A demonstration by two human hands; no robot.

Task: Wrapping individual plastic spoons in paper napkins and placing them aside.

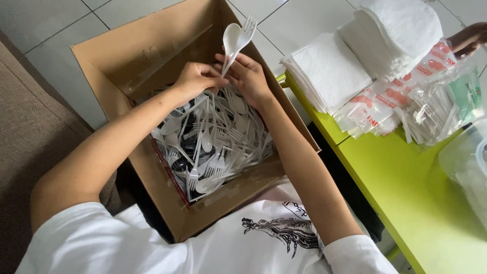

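Note:
An open cardboard box point(152, 56) sits on my lap, filled with several loose white plastic spoons and forks point(218, 147). Above the pile, my left hand point(195, 78) and my right hand point(248, 76) meet over the box. Together they pinch the handles of a white plastic spoon point(231, 38) and a white plastic fork point(247, 29), held side by side with their heads pointing up and away from me.
A lime-green table point(406, 193) stands to the right with stacks of white paper napkins point(329, 68), printed plastic sleeves point(385, 101) and a clear bag of wrapped sticks point(436, 111). Another person's hand point(472, 38) shows at the far right. Grey tiled floor lies beyond.

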